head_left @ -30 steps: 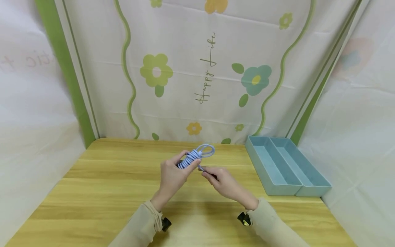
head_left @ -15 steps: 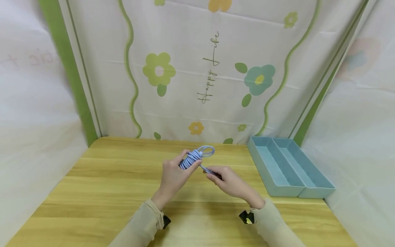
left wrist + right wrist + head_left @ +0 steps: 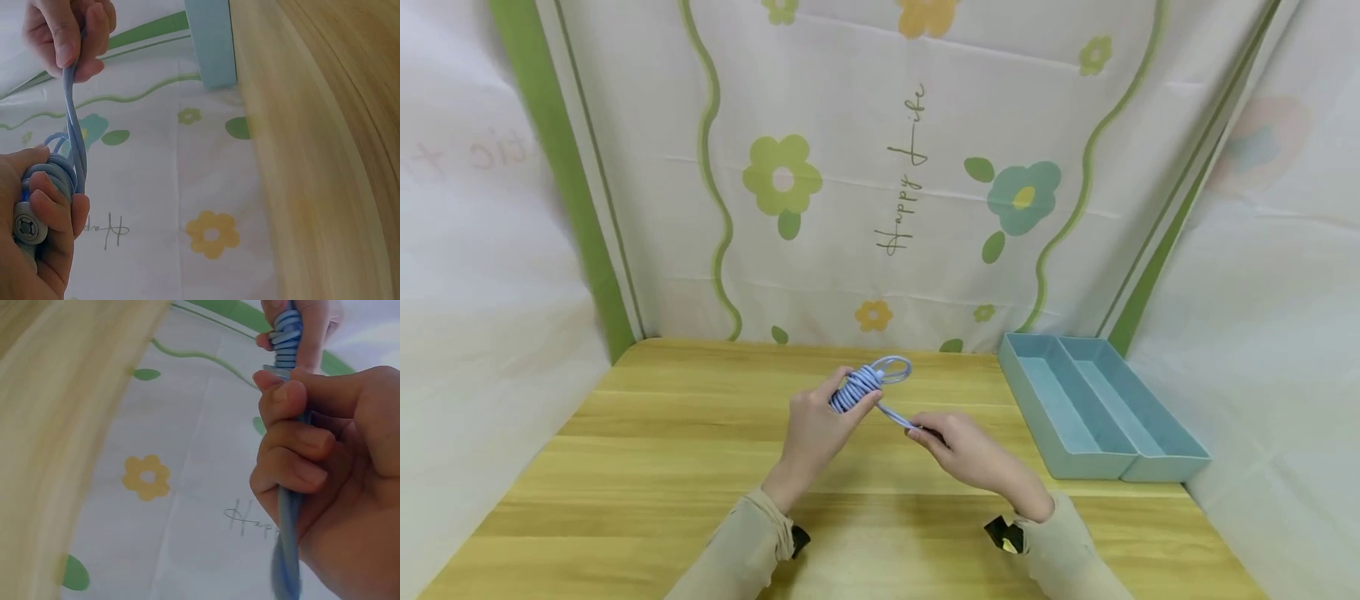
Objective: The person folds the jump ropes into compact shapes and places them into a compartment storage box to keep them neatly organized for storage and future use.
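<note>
A light-blue cord [image 3: 857,388] is wound into a tight bundle, with a loop sticking out of its far end. My left hand [image 3: 812,427] grips the bundle above the table. In the left wrist view, a round pale end piece [image 3: 30,225] with a cross-shaped centre shows between the left fingers. My right hand [image 3: 968,454] pinches a doubled length of the cord drawn taut from the bundle. Something dark shows at the right palm, too small to identify. Below the right fingers, in the right wrist view, a twisted tail [image 3: 287,550] of cord hangs down.
Two light-blue rectangular trays [image 3: 1067,408] stand side by side at the table's right. Beneath the hands lies a wood-grain table [image 3: 647,467]. A flower-printed white curtain [image 3: 850,108] encloses the back and sides.
My right hand has moved away from the bundle, to the right and slightly nearer me, so more of the doubled cord shows between the hands. The left hand keeps its grip.
</note>
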Motion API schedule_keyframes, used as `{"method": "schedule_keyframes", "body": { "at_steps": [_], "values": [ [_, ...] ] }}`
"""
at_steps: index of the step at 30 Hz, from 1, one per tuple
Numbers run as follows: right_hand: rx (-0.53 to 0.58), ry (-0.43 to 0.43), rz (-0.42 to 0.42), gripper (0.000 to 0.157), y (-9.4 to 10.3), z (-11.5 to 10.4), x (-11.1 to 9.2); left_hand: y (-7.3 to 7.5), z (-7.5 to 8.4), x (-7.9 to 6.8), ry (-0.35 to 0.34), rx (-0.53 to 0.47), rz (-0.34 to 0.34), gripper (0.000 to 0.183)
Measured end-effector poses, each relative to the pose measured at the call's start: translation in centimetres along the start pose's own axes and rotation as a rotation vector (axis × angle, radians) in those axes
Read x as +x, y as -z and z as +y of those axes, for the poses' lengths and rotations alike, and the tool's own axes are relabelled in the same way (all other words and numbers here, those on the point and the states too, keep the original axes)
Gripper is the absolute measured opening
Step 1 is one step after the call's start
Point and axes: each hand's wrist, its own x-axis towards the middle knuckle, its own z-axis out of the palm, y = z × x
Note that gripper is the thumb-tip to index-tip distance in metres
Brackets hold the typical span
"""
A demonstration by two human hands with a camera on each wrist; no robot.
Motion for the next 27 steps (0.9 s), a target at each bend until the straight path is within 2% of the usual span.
{"method": "schedule_keyframes", "body": {
  "at_steps": [5, 11, 18, 27],
  "values": [
    [-0.134, 0.093, 0.1, 0.017, 0.6, -1.1, -0.4, 0.2, 0.5, 0.0, -0.019, -0.006, -0.053, 0.031],
    [-0.165, 0.175, 0.217, 0.013, 1.5, -1.2, -0.8, 0.2, 1.0, 0.0, -0.07, -0.012, -0.125, 0.034],
    [-0.146, 0.238, 0.261, 0.012, 2.0, -0.7, -1.0, 0.0, 1.4, -0.1, -0.079, -0.023, -0.164, 0.037],
    [-0.168, 0.271, 0.29, 0.012, 2.0, -0.4, -1.1, -0.1, 1.5, -0.3, -0.074, -0.017, -0.188, 0.035]
  ]
}}
